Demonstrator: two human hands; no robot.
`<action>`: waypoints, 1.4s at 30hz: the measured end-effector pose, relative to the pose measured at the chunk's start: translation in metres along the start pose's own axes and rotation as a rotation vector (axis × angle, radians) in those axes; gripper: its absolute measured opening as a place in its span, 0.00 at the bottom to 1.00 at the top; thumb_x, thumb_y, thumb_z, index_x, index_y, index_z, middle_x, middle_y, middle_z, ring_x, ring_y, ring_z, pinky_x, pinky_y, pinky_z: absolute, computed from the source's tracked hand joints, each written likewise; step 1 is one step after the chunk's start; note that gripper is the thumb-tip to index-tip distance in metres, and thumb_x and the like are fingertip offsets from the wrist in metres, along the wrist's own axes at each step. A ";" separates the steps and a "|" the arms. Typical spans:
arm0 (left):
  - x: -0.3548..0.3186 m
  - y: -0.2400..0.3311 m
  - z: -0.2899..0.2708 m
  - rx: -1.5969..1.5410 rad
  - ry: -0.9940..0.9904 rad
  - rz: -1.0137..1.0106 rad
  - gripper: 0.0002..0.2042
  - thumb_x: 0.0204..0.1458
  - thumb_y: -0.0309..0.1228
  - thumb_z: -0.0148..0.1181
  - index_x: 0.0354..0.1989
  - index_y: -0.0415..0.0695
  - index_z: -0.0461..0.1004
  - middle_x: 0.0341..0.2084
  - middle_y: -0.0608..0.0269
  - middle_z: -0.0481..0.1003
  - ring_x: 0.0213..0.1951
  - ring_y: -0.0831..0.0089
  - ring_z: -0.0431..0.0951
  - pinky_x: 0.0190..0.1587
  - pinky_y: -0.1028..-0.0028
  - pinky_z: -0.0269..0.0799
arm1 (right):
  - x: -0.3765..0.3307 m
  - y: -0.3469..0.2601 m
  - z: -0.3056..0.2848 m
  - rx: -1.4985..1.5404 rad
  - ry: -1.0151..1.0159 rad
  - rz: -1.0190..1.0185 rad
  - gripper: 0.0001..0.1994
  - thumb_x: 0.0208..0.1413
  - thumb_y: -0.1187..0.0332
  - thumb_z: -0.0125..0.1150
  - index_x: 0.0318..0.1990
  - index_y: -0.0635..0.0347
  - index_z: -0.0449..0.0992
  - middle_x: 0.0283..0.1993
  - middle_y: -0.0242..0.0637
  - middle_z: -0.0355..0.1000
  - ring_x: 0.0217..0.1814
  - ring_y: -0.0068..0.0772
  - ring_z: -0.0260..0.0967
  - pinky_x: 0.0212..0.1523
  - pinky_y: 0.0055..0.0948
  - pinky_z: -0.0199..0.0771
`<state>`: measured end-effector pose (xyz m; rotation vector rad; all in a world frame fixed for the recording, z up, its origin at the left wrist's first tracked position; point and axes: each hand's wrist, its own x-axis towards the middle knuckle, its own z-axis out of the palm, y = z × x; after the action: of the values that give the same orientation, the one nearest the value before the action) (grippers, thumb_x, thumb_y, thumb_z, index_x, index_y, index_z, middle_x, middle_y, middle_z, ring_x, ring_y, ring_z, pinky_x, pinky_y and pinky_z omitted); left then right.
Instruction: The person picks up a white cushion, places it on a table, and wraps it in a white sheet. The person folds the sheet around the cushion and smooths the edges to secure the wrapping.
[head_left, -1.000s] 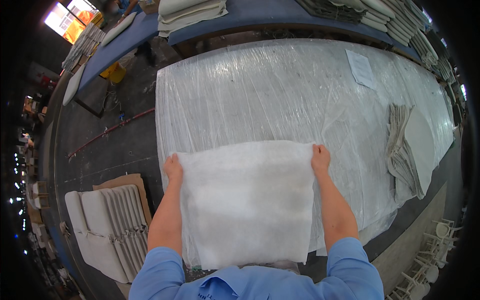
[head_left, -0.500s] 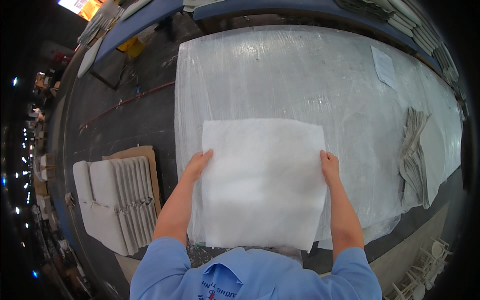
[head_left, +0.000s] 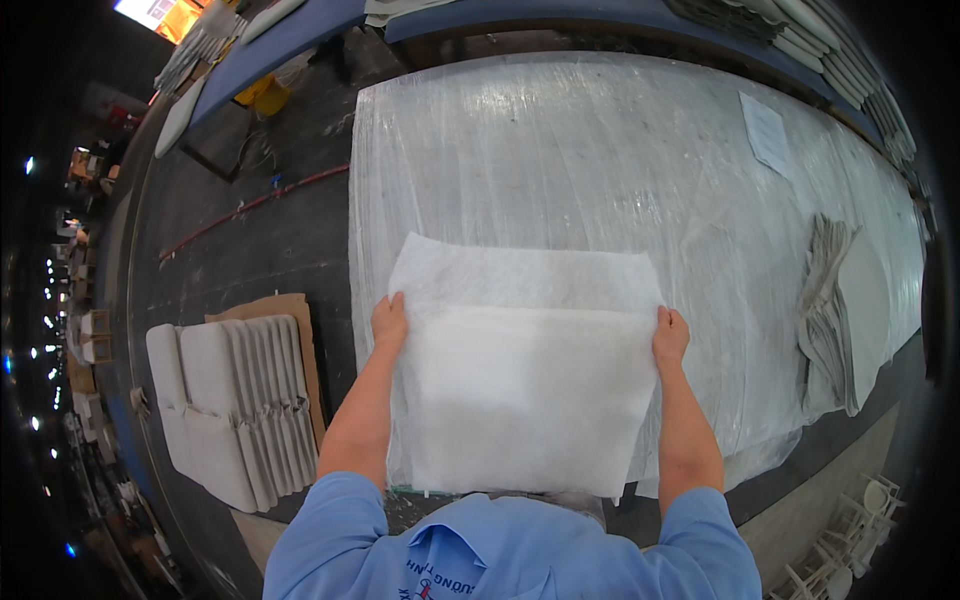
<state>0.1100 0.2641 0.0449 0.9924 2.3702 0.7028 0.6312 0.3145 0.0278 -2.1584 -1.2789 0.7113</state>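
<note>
Wider apart than before, left hand [head_left: 390, 322] and right hand [head_left: 671, 336], both closed on opposite edges of one white sheet [head_left: 530, 400]

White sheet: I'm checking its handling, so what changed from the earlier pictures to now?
The left hand and right hand moved from the far corners of the white sheet to grip its sides; a crosswise line now shows between them. The gray stack at left and white paper stayed put.

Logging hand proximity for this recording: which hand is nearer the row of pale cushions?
Left. The left hand, at the left edge of the white sheet, is right of the cushions; the right hand, at the sheet's right edge, is farther right.
</note>
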 end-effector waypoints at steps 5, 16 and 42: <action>-0.003 0.008 0.000 -0.225 -0.178 -0.091 0.20 0.65 0.46 0.56 0.39 0.38 0.79 0.30 0.53 0.79 0.35 0.61 0.80 0.40 0.65 0.74 | 0.000 -0.003 -0.002 0.038 -0.027 0.050 0.21 0.68 0.58 0.55 0.30 0.69 0.73 0.25 0.44 0.69 0.29 0.35 0.66 0.36 0.41 0.67; -0.133 -0.042 -0.073 -0.239 -0.548 -0.380 0.20 0.60 0.44 0.66 0.50 0.41 0.73 0.33 0.60 0.77 0.33 0.72 0.76 0.36 0.71 0.75 | -0.160 0.067 -0.071 0.206 -0.206 0.190 0.15 0.64 0.58 0.63 0.44 0.63 0.81 0.34 0.34 0.75 0.34 0.24 0.70 0.38 0.27 0.73; -0.204 -0.043 -0.042 -0.732 -0.338 -0.545 0.28 0.65 0.40 0.58 0.65 0.28 0.66 0.59 0.43 0.73 0.59 0.53 0.74 0.63 0.61 0.68 | -0.177 0.031 -0.040 0.247 -0.053 0.198 0.22 0.69 0.58 0.53 0.26 0.66 0.69 0.24 0.34 0.64 0.28 0.28 0.56 0.33 0.37 0.62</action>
<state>0.1909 0.0744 0.0963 0.1236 1.7333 0.9728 0.6042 0.1359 0.0661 -2.0900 -0.9541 0.9594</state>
